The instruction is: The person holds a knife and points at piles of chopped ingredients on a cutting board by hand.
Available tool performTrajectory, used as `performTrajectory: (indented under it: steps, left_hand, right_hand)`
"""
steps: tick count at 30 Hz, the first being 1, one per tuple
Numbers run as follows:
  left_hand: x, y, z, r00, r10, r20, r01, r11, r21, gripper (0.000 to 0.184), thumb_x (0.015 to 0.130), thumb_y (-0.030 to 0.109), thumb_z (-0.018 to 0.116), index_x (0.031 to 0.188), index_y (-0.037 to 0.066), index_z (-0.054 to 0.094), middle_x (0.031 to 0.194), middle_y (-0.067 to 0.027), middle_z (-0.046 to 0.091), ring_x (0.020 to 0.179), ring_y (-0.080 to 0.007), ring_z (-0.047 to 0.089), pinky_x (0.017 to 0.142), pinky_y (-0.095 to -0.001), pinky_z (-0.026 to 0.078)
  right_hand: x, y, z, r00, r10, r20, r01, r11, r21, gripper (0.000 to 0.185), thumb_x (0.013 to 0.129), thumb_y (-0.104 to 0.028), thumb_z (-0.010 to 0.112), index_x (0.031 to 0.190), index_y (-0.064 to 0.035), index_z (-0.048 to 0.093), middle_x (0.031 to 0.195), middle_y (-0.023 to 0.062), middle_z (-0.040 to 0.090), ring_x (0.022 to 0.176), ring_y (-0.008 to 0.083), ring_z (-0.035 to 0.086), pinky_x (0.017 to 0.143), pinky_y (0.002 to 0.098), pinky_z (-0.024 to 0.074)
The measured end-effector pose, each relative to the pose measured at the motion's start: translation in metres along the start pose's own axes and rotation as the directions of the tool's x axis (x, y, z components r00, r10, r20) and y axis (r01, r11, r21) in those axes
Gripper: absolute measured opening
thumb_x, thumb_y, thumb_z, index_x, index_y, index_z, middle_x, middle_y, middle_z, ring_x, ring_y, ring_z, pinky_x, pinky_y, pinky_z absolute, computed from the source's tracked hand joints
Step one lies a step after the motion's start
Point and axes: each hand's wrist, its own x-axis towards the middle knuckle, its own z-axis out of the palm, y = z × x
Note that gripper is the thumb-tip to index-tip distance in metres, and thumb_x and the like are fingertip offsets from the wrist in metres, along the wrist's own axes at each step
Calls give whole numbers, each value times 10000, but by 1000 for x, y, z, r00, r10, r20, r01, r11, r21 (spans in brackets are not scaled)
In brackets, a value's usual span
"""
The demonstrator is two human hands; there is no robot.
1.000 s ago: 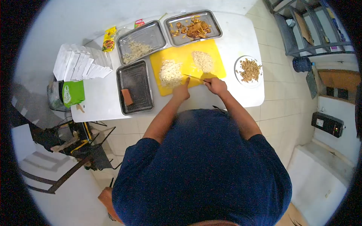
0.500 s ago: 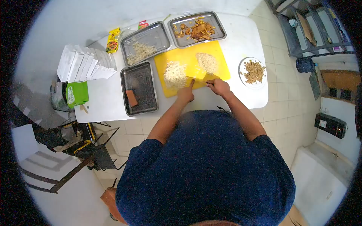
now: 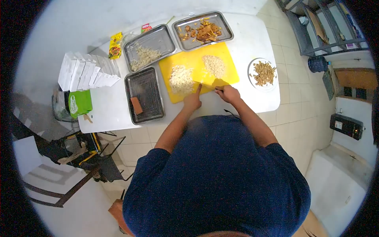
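Observation:
My right hand [image 3: 229, 94] is closed round the handle of a knife [image 3: 209, 85], whose thin blade points left, low over the yellow cutting board [image 3: 199, 61]. Close to the blade tip is my left hand [image 3: 192, 101], at the board's near edge, one finger stretched forward and the others hard to make out. Just beyond it lies a heap of pale chopped pieces [image 3: 181, 79]. A second, flatter pile of pale chopped pieces [image 3: 214, 66] sits on the board's right half, past the knife.
Behind the board stand a tray of browned food [image 3: 226, 36] and a tray of pale pieces [image 3: 164, 37]. Left is a dark tray [image 3: 145, 89] with a reddish-brown block [image 3: 136, 105]. A plate of brown pieces [image 3: 263, 74] stands right; white boxes [image 3: 85, 71] stand far left.
The whole view has shifted slightly, moving the table and trays a little left in the picture. Both hands and the knife keep nearly the same place over the board.

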Motion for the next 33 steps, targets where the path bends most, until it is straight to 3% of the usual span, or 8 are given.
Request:
performTrajectory:
  steps: [8,16,20,22,25,28,29,33]
  left_hand:
    - [-3,1,-3,1000,7,-26,-9,997,-78,936,754,119,573,1531,274,74,873,-180,683,785,-338,677,706,-447,526]
    - [-10,12,-16,999,-31,42,32,999,-24,920,765,143,562,1532,271,71,951,-189,683,845,-334,676,745,-434,527]
    - [-1,12,-13,1000,-16,-2,16,999,-27,851,779,162,545,1526,252,148,942,-188,681,838,-342,672,753,-437,527]
    - [0,11,-21,989,63,-133,-64,998,-9,800,780,172,533,1511,228,215,916,-193,676,818,-348,667,744,-450,525]
    - [16,11,-39,975,111,-194,-121,992,-41,739,781,173,518,1486,195,296,874,-200,666,788,-355,659,725,-468,523]
    - [35,17,-54,968,130,-213,-145,988,-55,693,782,151,519,1457,172,362,848,-200,662,768,-353,654,709,-477,522]
    - [39,19,-59,964,138,-226,-154,986,-57,689,783,150,521,1454,174,368,851,-196,664,773,-352,654,712,-475,523]
    - [65,13,-53,957,144,-250,-167,983,-74,671,777,163,530,1436,180,402,904,-188,671,848,-352,654,757,-488,516]
  right_hand:
    - [0,-1,13,998,31,-51,-33,998,-46,350,911,-422,548,1198,-249,651,998,133,686,910,317,663,784,436,528]
    - [1,4,19,993,93,-73,-95,995,-28,339,912,-410,553,1191,-246,654,997,140,683,896,329,663,789,444,525]
    - [13,24,31,991,-46,-126,63,989,136,352,922,-371,551,1191,-165,644,957,167,683,894,356,651,794,436,515]
    - [13,28,30,988,-67,-137,102,958,267,352,924,-345,553,1166,-106,643,943,187,678,890,372,644,788,436,507]
    - [5,33,24,991,70,-117,-33,956,293,369,910,-366,547,1132,-90,654,1010,197,675,955,374,639,837,462,510]
    - [-5,41,19,989,52,-139,-14,965,262,342,911,-319,548,1105,-59,654,1008,205,672,933,383,641,847,465,505]
    - [-8,44,21,975,6,-222,59,957,285,325,911,-301,573,1040,-13,652,898,237,665,849,401,643,758,457,497]
    - [-13,45,15,990,21,-140,12,973,231,341,907,-304,568,1060,-13,659,959,236,667,891,399,644,792,444,501]
